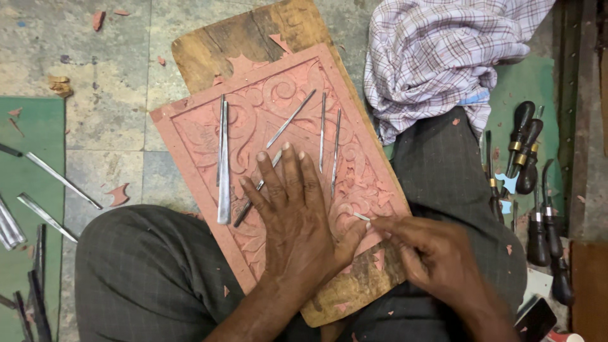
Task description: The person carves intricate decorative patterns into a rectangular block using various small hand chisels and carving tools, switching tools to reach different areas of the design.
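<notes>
Left hand [292,212] spread flat, fingers apart, pressing down on the pink carved panel [278,158] and covering part of a slim steel tool. Right hand [430,259] pinched tight on a thin carving tool [362,216], its small tip touching the panel's lower right border, just beside the left thumb. Likely mid-cut on a detail near that edge: best done with the flat hand kept heavy on the panel to stop slipping, thumb close as a guide, short shallow strokes, tip angled away from the holding fingers. Panel resting tilted on a wooden board [253,38] across the lap, directly under both hands. Several long steel chisels [223,161] lying loose on the carved face, above and left of the spread hand. Pink chips scattered over board and floor. Checked cloth [443,57] bunched at upper right. Dark-handled gouges [525,145] lined up on a green mat to the right; more steel chisels on another green mat [31,139] at far left.
</notes>
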